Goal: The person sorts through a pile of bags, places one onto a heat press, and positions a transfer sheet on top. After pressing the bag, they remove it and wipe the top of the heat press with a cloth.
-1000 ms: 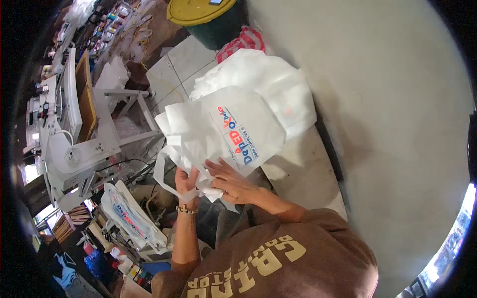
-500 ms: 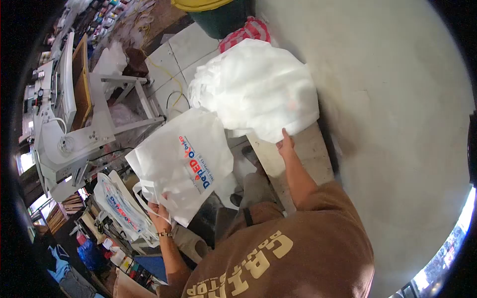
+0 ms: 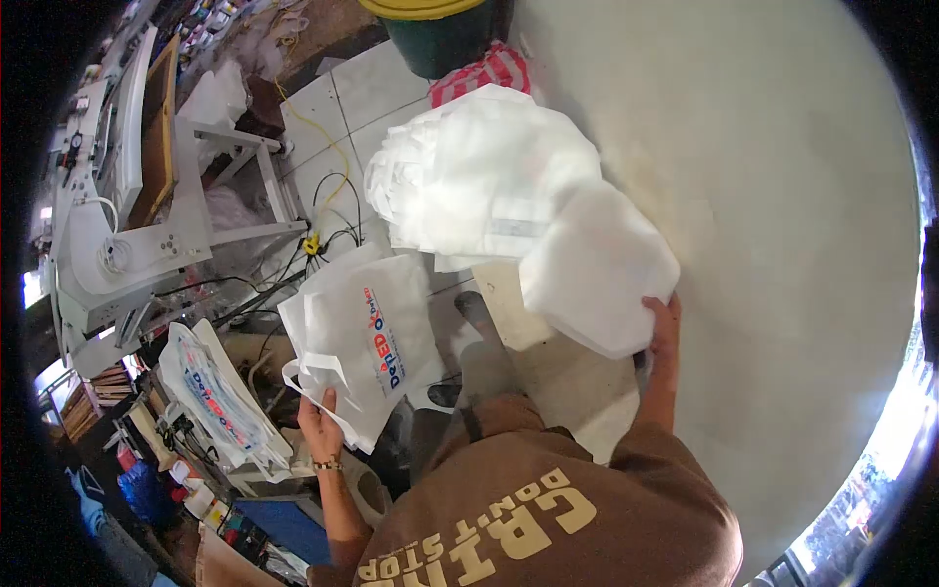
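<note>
The left hand (image 3: 318, 423) closes its grip on the white printed fabric bag (image 3: 367, 338), held low beside the knees, while the right hand (image 3: 665, 318) grips a plain white fabric bag (image 3: 597, 269) off the white bag pile (image 3: 469, 171), apparently to keep the two apart.

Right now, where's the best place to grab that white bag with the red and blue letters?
Probably by its loop handles, coming from the lower left, where the left hand already holds the printed white bag. The handles hang at that end, and the flat, floppy body offers little to grip. The right hand is lifting a plain white bag.
</note>
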A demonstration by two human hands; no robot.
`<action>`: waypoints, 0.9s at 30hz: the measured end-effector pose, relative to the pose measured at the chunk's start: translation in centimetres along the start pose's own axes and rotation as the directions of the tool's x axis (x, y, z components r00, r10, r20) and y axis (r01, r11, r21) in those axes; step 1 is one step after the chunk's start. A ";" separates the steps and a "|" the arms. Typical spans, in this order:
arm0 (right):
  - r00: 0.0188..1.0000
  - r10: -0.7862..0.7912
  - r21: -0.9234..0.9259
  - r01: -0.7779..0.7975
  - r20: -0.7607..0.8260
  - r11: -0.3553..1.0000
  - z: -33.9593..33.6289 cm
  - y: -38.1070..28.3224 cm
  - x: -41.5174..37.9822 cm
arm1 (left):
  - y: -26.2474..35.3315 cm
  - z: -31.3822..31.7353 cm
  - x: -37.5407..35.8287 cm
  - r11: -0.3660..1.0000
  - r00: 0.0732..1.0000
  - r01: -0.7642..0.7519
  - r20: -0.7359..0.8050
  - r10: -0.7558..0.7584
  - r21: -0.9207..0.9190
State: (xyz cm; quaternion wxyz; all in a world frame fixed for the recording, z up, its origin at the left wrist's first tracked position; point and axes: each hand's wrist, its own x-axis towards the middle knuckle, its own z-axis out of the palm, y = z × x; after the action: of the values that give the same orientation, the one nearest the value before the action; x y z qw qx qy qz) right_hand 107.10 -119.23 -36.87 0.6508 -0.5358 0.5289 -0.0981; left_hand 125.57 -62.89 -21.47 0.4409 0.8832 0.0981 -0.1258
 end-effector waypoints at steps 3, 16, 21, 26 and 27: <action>1.000 0.021 0.013 -0.021 0.013 1.000 4.4 -10.5 -6.7 | -0.1 0.4 0.5 1.000 1.000 -0.029 -0.010 0.029 0.011; 0.867 -0.337 -0.749 0.491 0.368 0.445 18.7 -17.6 -3.4 | 1.9 -2.2 -0.9 0.993 0.994 0.058 -0.091 -0.068 -0.104; 0.784 -0.263 -0.698 0.621 0.563 0.357 25.0 -15.0 3.8 | 0.7 -3.4 -3.2 0.991 0.983 0.087 -0.156 -0.102 -0.099; 0.820 -0.035 0.175 -0.079 0.571 0.981 20.8 -19.3 1.1 | -0.6 -4.0 -4.0 0.993 0.975 0.080 -0.200 -0.096 -0.085; 0.820 -0.038 0.165 -0.069 0.572 0.984 20.4 -19.6 0.5 | -0.6 -4.0 -3.9 0.996 0.978 0.076 -0.192 -0.083 -0.046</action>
State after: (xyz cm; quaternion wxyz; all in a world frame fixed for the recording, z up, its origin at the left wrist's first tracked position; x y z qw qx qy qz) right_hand 132.11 -115.40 -24.14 0.8255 -0.4757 0.3025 0.0257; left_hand 122.19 -59.51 -18.40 0.4407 0.8781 0.1782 -0.0548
